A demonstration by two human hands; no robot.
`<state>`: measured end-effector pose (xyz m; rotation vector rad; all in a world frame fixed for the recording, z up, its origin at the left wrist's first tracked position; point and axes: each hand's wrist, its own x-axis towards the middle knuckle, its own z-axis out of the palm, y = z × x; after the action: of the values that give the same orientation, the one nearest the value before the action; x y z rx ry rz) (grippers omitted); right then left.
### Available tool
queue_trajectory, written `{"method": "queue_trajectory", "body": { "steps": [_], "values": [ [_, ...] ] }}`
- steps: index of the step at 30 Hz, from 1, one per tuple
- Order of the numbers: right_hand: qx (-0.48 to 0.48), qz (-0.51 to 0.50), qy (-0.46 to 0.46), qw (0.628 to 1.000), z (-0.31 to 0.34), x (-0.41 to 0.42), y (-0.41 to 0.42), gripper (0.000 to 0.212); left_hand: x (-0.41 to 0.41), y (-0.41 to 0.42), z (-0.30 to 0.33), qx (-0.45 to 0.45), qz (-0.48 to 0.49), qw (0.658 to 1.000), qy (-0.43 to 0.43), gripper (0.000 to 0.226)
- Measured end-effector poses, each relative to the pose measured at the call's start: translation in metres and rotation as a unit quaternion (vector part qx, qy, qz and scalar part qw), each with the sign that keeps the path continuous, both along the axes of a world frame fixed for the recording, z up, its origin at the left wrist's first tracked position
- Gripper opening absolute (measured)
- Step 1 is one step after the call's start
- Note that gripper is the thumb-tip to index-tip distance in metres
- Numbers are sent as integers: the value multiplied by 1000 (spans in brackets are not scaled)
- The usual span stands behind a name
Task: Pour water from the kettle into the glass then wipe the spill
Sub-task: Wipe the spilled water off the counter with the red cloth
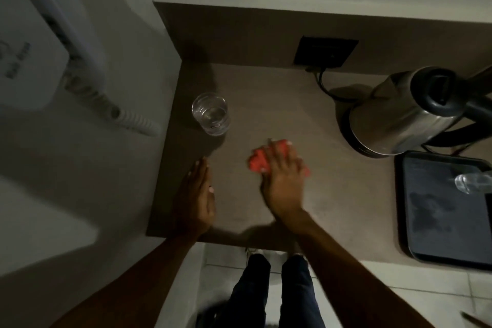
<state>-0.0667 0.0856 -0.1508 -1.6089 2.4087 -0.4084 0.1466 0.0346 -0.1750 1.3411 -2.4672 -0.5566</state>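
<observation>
A clear glass [210, 113] with water in it stands on the brown counter [266, 104], at its back left. The steel kettle [404, 112] with a black lid and handle sits upright at the back right. My right hand [282, 181] presses flat on a red cloth [259, 161] in the middle of the counter; most of the cloth is hidden under the fingers. My left hand [195, 202] rests flat on the counter near its left front edge, fingers together, holding nothing. No spill is discernible in the dim light.
A black tray [426, 221] lies at the right with a second clear glass [468, 182] on it. A dark wall socket [326, 52] with the kettle's cord is behind. A white wall unit [29, 61] hangs left. My legs [277, 290] show below the counter's front edge.
</observation>
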Motion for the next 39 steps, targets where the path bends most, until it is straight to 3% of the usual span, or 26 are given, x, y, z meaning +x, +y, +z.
{"method": "queue_trajectory", "body": {
  "steps": [4, 6, 8, 11, 14, 16, 19, 22, 27, 29, 31, 35, 37, 39],
  "values": [
    [30, 255, 23, 966, -8, 29, 72, 63, 4, 1, -2, -19, 3, 1000, 15, 49],
    [34, 299, 29, 953, -18, -5, 125, 54, 2, 0, -4, -38, 8, 999, 26, 47],
    [49, 266, 30, 962, -12, -52, 144, 61, 0, 4, -5, -51, 6, 998, 36, 46],
    [28, 168, 24, 985, -7, -98, 93, 68, -2, 3, -8, -54, 15, 997, 43, 46],
    [23, -29, -5, 999, -5, -80, -5, 55, -1, 2, -10, -34, 14, 999, 26, 48],
    [23, -81, -22, 996, -6, -47, -55, 56, 0, -2, -11, -16, 27, 999, 3, 50],
    [32, 38, -21, 999, -8, 16, -70, 57, 1, -2, -10, -15, 33, 999, 7, 50],
    [23, 169, -30, 985, -16, 56, -20, 58, 3, 1, -9, -51, 19, 998, 25, 46],
    [47, 293, -22, 955, -20, 4, 109, 70, -1, -1, 0, -16, 26, 999, 21, 47],
    [35, 253, -16, 967, -19, -50, 132, 65, -2, -2, 0, -6, 28, 1000, 11, 49],
    [57, 149, 4, 987, -12, -92, 124, 57, -1, -1, -2, 0, 27, 1000, 10, 50],
    [34, -72, -13, 997, -7, -85, 30, 55, 2, 0, -9, -10, 17, 1000, 0, 53],
    [24, -111, -22, 993, -7, -55, -14, 57, 1, -1, -10, -3, 25, 999, -35, 54],
    [33, -57, -28, 997, -5, -23, -33, 57, 2, -2, -10, 0, 21, 998, -62, 54]
  ]
}}
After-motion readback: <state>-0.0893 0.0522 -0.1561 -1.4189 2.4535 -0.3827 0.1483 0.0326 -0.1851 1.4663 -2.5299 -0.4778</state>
